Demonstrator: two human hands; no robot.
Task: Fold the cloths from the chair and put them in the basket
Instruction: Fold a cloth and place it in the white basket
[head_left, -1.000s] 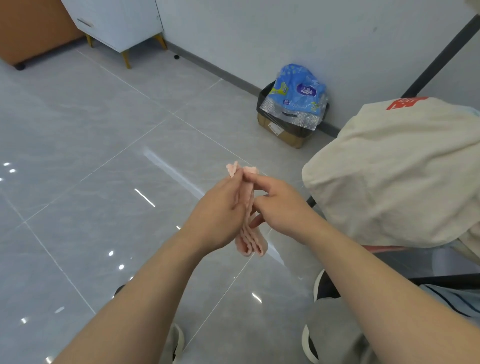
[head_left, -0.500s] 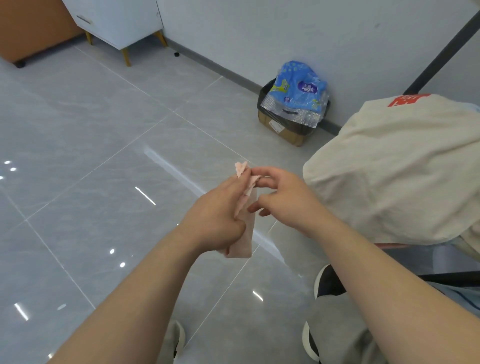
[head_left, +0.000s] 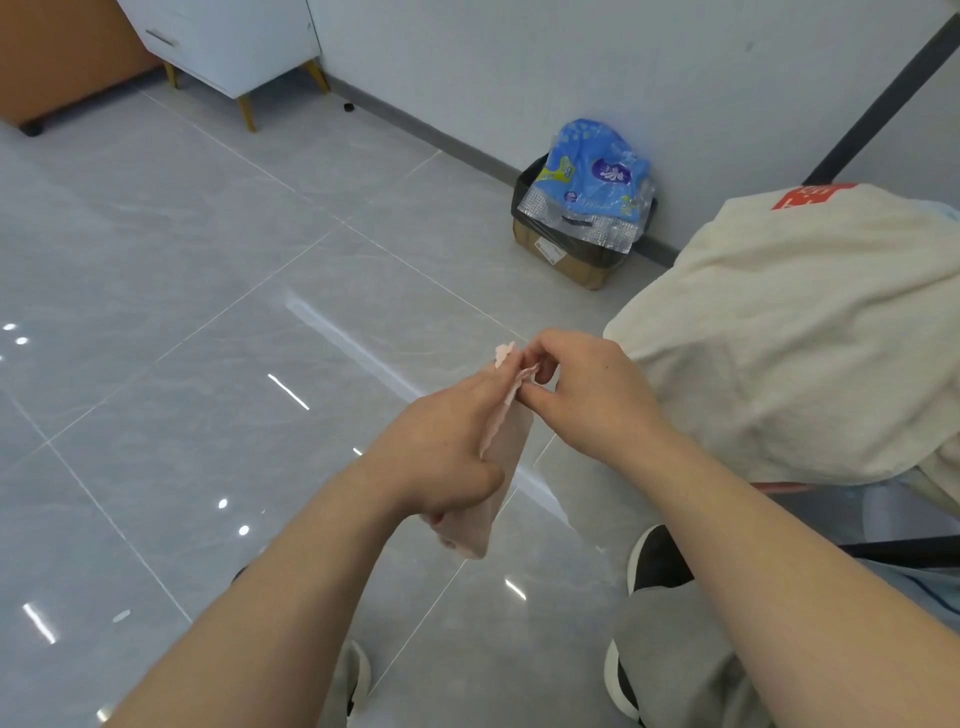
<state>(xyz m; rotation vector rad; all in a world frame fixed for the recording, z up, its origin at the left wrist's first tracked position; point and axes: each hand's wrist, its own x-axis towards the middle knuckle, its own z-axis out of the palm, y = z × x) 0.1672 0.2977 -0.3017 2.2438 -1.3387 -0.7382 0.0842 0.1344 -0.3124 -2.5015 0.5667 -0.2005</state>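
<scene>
Left hand grips a small pink cloth above the tiled floor while the right hand pinches its top edge, the fold apparently unfinished. A larger beige cloth lies draped at right, seemingly unfolded; no basket is in view.

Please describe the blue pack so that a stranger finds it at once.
Follow the grey wall down to its base. A brown cardboard box stands there, and the blue pack sits in it, the only shiny, bright blue plastic thing in view.
</scene>
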